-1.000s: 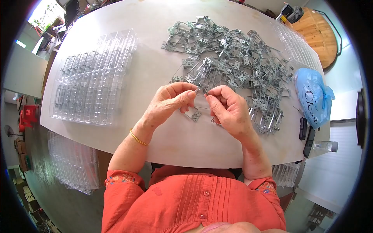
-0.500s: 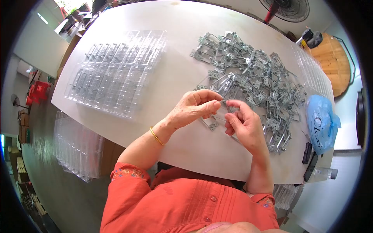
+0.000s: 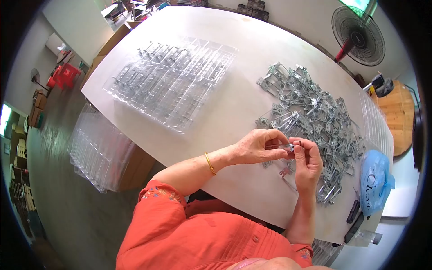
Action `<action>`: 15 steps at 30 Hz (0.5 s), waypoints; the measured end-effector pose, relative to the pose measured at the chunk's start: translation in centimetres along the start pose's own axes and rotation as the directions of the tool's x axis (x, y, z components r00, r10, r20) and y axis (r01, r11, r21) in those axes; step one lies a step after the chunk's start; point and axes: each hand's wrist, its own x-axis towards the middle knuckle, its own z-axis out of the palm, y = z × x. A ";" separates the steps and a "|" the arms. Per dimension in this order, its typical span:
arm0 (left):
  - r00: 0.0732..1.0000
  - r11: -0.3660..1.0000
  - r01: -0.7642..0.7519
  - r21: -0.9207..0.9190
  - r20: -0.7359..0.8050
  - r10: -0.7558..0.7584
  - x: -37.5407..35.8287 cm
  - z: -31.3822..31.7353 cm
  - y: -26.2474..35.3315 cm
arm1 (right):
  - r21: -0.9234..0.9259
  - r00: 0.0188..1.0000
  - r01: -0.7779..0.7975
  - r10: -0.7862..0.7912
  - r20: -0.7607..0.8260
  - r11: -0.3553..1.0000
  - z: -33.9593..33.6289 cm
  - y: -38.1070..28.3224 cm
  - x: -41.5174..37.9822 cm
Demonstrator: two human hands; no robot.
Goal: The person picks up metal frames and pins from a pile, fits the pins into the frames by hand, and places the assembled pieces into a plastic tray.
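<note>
My left hand and my right hand meet above the white table, fingertips pinched together on a small grey metal part. A thin metal frame piece hangs or lies just below the hands. Right behind them spreads a big heap of grey metal frames. A gold bangle sits on my left wrist.
A clear plastic compartment tray lies at the table's far left. More clear trays are stacked beside the table, and others along its right edge. A blue plastic bag, dark handheld items and a floor fan are to the right.
The camera has swung left, so everything sits further right in the view. Both hands stay pinched together on the small part, now drawn closer with the right hand turned more upright.
</note>
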 end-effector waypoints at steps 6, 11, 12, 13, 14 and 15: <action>0.994 0.994 -0.105 0.026 -0.039 0.106 -0.1 -0.7 -0.6 | -0.061 0.989 0.101 -0.107 -0.099 0.993 -0.2 0.5 0.1; 0.973 0.946 -0.117 -0.301 -0.228 0.047 0.6 -1.2 -1.6 | -0.059 0.953 0.219 -0.226 -0.202 0.974 -0.7 0.7 0.2; 0.969 0.946 -0.116 -0.303 -0.246 0.040 0.7 -1.4 -1.4 | -0.081 0.950 0.208 -0.221 -0.220 0.975 -0.9 0.7 0.2; 0.972 0.949 -0.098 -0.301 -0.235 0.025 0.6 -1.7 -1.2 | -0.075 0.944 0.254 -0.264 -0.198 0.964 -0.9 0.7 0.3; 0.973 0.953 -0.080 -0.294 -0.230 0.011 0.6 -1.7 -0.9 | -0.062 0.936 0.300 -0.306 -0.172 0.952 -0.9 0.8 0.3; 0.975 0.952 -0.076 -0.295 -0.223 0.009 0.6 -1.5 -0.8 | -0.076 0.936 0.304 -0.313 -0.163 0.950 -0.9 0.9 0.3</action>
